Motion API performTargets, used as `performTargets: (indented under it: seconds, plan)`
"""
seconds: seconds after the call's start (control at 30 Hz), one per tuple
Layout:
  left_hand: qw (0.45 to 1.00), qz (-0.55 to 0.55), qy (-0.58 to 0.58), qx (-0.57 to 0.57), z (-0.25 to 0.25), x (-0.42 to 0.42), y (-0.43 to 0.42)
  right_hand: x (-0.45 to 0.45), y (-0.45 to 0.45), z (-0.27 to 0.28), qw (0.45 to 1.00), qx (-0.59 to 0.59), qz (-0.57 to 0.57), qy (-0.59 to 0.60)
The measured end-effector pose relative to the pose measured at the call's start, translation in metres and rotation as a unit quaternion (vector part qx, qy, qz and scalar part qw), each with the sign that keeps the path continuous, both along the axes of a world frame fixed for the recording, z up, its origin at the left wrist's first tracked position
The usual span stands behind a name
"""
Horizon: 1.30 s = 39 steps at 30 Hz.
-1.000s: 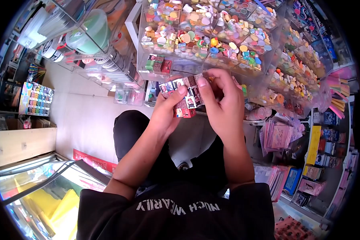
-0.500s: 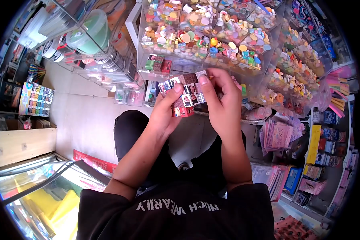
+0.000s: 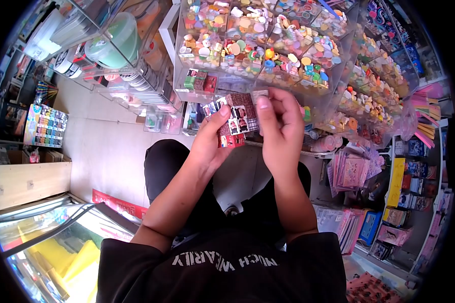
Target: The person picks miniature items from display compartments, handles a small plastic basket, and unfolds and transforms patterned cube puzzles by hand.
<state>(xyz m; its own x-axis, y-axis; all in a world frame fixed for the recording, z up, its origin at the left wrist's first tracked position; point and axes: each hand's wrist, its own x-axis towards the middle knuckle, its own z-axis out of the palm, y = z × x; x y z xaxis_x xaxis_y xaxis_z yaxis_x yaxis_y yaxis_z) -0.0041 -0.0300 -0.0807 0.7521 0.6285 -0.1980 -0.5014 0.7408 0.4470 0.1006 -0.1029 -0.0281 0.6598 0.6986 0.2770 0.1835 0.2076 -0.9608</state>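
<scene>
My left hand (image 3: pixel 210 135) is closed on a bunch of small patterned blocks (image 3: pixel 239 117), its thumb lying over their left part. These pieces show small pictures, brown glitter and a plaid pattern, with red ones at the bottom. My right hand (image 3: pixel 279 118) pinches a small greyish glittery piece (image 3: pixel 259 96) between thumb and fingers, at the right edge of the bunch. Whether that piece touches the others is hard to tell. Similar green, brown and red blocks (image 3: pixel 200 81) stand in a clear compartment just above my hands.
Clear divided bins (image 3: pixel 288 48) of colourful small charms rise in front. A wire rack with a green-tinted tub (image 3: pixel 117 43) stands at the left. Pink packets (image 3: pixel 353 169) hang at the right, near a blue case (image 3: pixel 370 227). A glass case (image 3: pixel 60 252) is at the lower left.
My right hand has turned a little and drawn slightly down, with the greyish piece now more upright at the bunch's right edge. More of the brown and plaid faces shows.
</scene>
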Motion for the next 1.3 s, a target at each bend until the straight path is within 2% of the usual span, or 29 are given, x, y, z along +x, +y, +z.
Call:
performTargets:
  seconds: [0.03, 0.1, 0.17, 0.2, 0.23, 0.3, 0.37, 0.43, 0.47, 0.57, 0.77, 1.0, 1.07, 1.17, 1.2, 1.27, 1.3]
  plan:
    - [1.000, 0.001, 0.000, 0.000, -0.001, -0.001, 0.000, -0.003, -0.001, 0.004, 0.998, 0.013, -0.003, 0.062]
    - [1.000, -0.014, 0.008, -0.024, -0.006, -0.004, 0.001, 0.000, -0.005, 0.001, 0.999, 0.016, -0.003, 0.049]
    - [0.999, -0.011, 0.005, -0.049, -0.009, -0.004, 0.003, -0.003, -0.009, -0.003, 0.995, 0.081, -0.022, 0.047]
    - [0.994, -0.025, -0.054, -0.093, -0.011, -0.004, 0.005, -0.004, -0.010, -0.009, 0.995, 0.081, -0.020, 0.046]
    - [0.984, -0.039, -0.111, -0.137, -0.013, -0.004, 0.006, -0.005, -0.012, -0.021, 0.995, 0.101, -0.009, 0.016]
    - [0.982, -0.038, -0.126, -0.137, -0.008, -0.003, 0.005, -0.011, -0.016, -0.036, 0.989, 0.139, 0.015, -0.044]
    - [0.980, -0.037, -0.139, -0.138, -0.009, -0.003, 0.004, -0.019, -0.018, -0.043, 0.986, 0.161, 0.033, -0.016]
    - [0.977, -0.049, -0.154, -0.137, -0.013, -0.002, 0.004, -0.018, -0.014, -0.054, 0.971, 0.198, -0.004, -0.136]
    - [0.977, -0.049, -0.154, -0.138, -0.011, -0.001, 0.003, -0.020, -0.014, -0.060, 0.977, 0.189, -0.006, -0.097]
    - [0.979, -0.055, -0.153, -0.126, -0.007, -0.001, 0.002, -0.021, -0.010, -0.065, 0.975, 0.183, -0.050, -0.119]
    - [0.985, -0.044, -0.118, -0.113, -0.005, 0.001, 0.001, -0.024, 0.000, -0.056, 0.974, 0.195, -0.053, -0.104]
    - [0.976, -0.063, -0.134, -0.157, -0.007, 0.000, 0.003, -0.029, 0.006, -0.060, 0.979, 0.168, -0.056, -0.102]
    - [0.974, -0.071, -0.148, -0.153, -0.009, -0.001, 0.004, -0.030, 0.004, -0.060, 0.988, 0.141, -0.044, -0.047]
    - [0.982, -0.047, -0.103, -0.152, -0.004, -0.001, 0.003, -0.030, -0.001, -0.066, 0.994, 0.105, -0.032, 0.003]
    - [0.985, -0.031, -0.088, -0.144, -0.001, 0.000, 0.003, -0.026, -0.001, -0.064, 0.994, 0.105, -0.032, 0.003]
    - [0.988, -0.015, -0.072, -0.136, 0.000, -0.001, 0.003, -0.016, 0.000, -0.057, 0.984, 0.115, -0.058, -0.126]
    - [0.991, -0.010, -0.075, -0.114, 0.000, -0.003, 0.003, -0.015, -0.002, -0.055, 0.984, 0.115, -0.058, -0.126]
